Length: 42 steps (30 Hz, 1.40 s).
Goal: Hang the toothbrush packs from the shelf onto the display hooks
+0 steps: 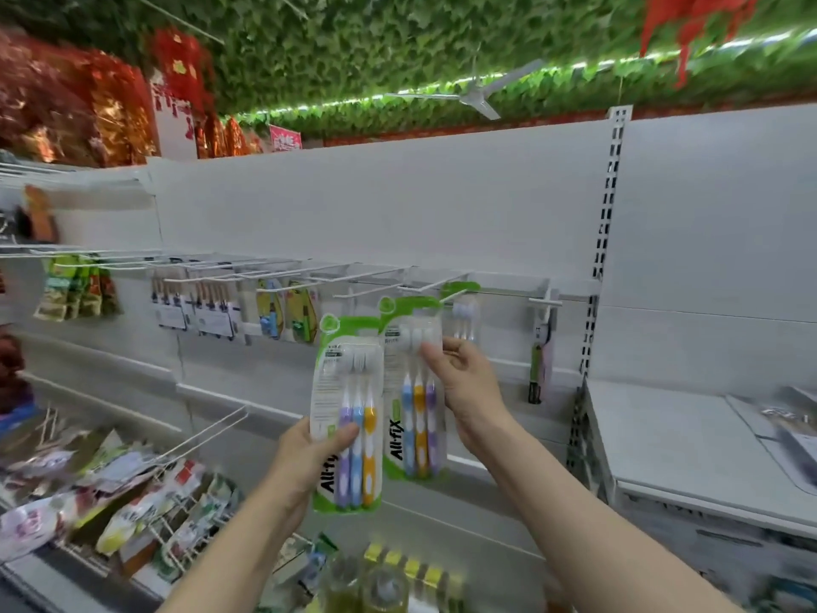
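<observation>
My left hand grips a green-and-white toothbrush pack by its lower left side, held upright in front of the shelf wall. My right hand pinches a second pack at its right edge, with its green top up at a white display hook. Whether the pack's hole is on the hook I cannot tell. A third pack hangs behind on the hook to the right. A row of white hooks runs along the back panel.
Other hung goods fill the hooks to the left. A single slim pack hangs at the right by the slotted upright. Wire baskets of packets sit low left. A white shelf juts out on the right.
</observation>
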Tool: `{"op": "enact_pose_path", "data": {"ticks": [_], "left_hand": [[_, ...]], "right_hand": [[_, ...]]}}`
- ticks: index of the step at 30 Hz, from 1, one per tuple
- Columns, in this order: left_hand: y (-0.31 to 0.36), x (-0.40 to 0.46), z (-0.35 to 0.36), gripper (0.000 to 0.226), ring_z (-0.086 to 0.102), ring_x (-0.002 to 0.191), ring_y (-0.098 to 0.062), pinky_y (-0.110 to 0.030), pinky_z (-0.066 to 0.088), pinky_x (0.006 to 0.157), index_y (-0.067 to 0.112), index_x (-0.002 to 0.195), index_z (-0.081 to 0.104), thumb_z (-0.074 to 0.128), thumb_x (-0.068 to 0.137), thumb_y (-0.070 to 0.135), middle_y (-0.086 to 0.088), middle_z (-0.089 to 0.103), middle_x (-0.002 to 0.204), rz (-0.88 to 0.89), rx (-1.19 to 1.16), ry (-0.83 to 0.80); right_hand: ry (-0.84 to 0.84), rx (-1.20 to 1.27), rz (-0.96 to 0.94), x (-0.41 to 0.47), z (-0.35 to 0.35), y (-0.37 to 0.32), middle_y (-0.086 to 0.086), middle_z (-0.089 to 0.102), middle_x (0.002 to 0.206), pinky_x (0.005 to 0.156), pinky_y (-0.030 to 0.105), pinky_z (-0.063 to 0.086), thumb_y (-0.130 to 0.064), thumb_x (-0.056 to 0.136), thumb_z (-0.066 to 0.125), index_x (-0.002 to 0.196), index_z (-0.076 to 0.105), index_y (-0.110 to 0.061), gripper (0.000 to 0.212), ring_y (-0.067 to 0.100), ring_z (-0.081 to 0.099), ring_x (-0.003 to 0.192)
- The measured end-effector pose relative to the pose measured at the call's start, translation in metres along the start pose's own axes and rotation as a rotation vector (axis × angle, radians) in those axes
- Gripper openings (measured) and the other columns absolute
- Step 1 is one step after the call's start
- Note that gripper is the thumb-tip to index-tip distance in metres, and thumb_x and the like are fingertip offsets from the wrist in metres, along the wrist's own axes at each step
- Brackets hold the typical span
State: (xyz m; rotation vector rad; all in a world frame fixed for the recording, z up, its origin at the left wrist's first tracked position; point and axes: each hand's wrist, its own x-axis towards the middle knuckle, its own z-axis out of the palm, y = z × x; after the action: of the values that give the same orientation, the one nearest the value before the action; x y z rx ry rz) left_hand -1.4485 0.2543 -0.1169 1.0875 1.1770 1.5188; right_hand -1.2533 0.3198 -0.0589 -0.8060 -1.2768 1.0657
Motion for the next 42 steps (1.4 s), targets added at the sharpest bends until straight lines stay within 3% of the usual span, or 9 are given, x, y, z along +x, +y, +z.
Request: {"op": "enact_pose_path", "data": {"ticks": [5, 9, 15, 20, 26, 31, 35, 39, 42], "left_hand": [[-0.012, 0.041, -0.014, 0.044, 0.071, 0.098, -0.032, -0.041, 0.052, 0.091, 0.004, 0.108, 0.069, 0.077, 0.066, 0.015, -0.015, 0.076, 0.100, -0.008, -0.050, -0.094], [-0.022, 0.070, -0.028, 0.043, 0.069, 0.103, -0.035, -0.044, 0.051, 0.096, 0.003, 0.109, 0.069, 0.077, 0.069, 0.016, -0.017, 0.075, 0.102, -0.042, -0.055, -0.185], [-0.028, 0.111, -0.045, 0.040, 0.069, 0.106, -0.031, -0.049, 0.048, 0.102, 0.009, 0.113, 0.068, 0.076, 0.075, 0.016, -0.012, 0.076, 0.105, -0.094, -0.056, -0.290], [-0.036, 0.133, -0.048, 0.029, 0.070, 0.104, -0.028, -0.050, 0.049, 0.101, 0.013, 0.111, 0.069, 0.075, 0.082, 0.016, -0.008, 0.076, 0.103, -0.124, -0.026, -0.369], [-0.032, 0.146, -0.041, 0.030, 0.070, 0.104, -0.031, -0.050, 0.050, 0.100, 0.009, 0.112, 0.068, 0.074, 0.084, 0.015, -0.012, 0.076, 0.104, -0.127, -0.051, -0.441], [-0.030, 0.147, -0.035, 0.035, 0.070, 0.106, -0.030, -0.052, 0.049, 0.102, 0.011, 0.116, 0.067, 0.075, 0.083, 0.018, -0.010, 0.075, 0.107, -0.123, -0.051, -0.485], [-0.027, 0.149, -0.031, 0.034, 0.070, 0.106, -0.027, -0.050, 0.048, 0.104, 0.010, 0.117, 0.067, 0.074, 0.084, 0.018, -0.008, 0.075, 0.108, -0.082, -0.045, -0.508], [-0.025, 0.147, -0.024, 0.032, 0.070, 0.106, -0.023, -0.045, 0.049, 0.103, 0.010, 0.117, 0.066, 0.073, 0.086, 0.014, -0.006, 0.076, 0.108, -0.054, -0.053, -0.515], [-0.022, 0.147, -0.016, 0.034, 0.070, 0.105, -0.021, -0.043, 0.051, 0.100, 0.013, 0.117, 0.066, 0.075, 0.084, 0.016, -0.004, 0.076, 0.106, -0.035, -0.055, -0.508]], "right_hand": [[0.085, 0.007, -0.039, 0.012, 0.008, 0.012, 0.006, 0.076, 0.102, 0.080, 0.031, 0.053, -0.032, 0.088, 0.075, 0.112, 0.067, -0.011, 0.033, 0.020, 0.071, 0.098], [0.168, 0.027, -0.056, 0.023, 0.017, 0.018, 0.011, 0.076, 0.105, 0.091, 0.039, 0.055, -0.024, 0.091, 0.072, 0.112, 0.067, -0.006, 0.028, 0.027, 0.071, 0.102], [0.300, 0.033, -0.053, 0.047, 0.027, 0.032, -0.001, 0.076, 0.085, 0.067, 0.029, 0.057, -0.018, 0.094, 0.068, 0.107, 0.066, -0.008, 0.015, 0.012, 0.072, 0.078], [0.419, -0.021, -0.039, 0.074, 0.020, 0.037, -0.006, 0.073, 0.076, 0.060, 0.021, 0.054, -0.021, 0.093, 0.069, 0.094, 0.067, -0.015, 0.006, 0.008, 0.069, 0.069], [0.430, -0.100, -0.013, 0.103, 0.007, 0.049, 0.005, 0.075, 0.107, 0.091, 0.049, 0.058, -0.058, 0.065, 0.077, 0.111, 0.073, -0.022, 0.059, 0.025, 0.070, 0.104], [0.444, -0.103, 0.016, 0.107, -0.001, 0.045, 0.001, 0.075, 0.111, 0.093, 0.045, 0.056, -0.040, 0.091, 0.069, 0.119, 0.071, -0.024, 0.032, 0.022, 0.068, 0.106], [0.424, -0.168, 0.044, 0.109, -0.006, 0.045, 0.002, 0.073, 0.113, 0.098, 0.046, 0.053, -0.045, 0.091, 0.069, 0.121, 0.070, -0.024, 0.037, 0.023, 0.067, 0.110], [0.448, -0.232, 0.083, 0.105, -0.004, 0.042, -0.001, 0.070, 0.114, 0.081, 0.029, 0.046, -0.044, 0.094, 0.066, 0.119, 0.068, -0.019, 0.035, 0.016, 0.062, 0.111], [0.556, -0.269, 0.020, 0.103, -0.012, 0.040, 0.003, 0.067, 0.123, 0.089, 0.028, 0.043, -0.036, 0.096, 0.066, 0.126, 0.065, -0.012, 0.038, 0.015, 0.059, 0.113]]}}
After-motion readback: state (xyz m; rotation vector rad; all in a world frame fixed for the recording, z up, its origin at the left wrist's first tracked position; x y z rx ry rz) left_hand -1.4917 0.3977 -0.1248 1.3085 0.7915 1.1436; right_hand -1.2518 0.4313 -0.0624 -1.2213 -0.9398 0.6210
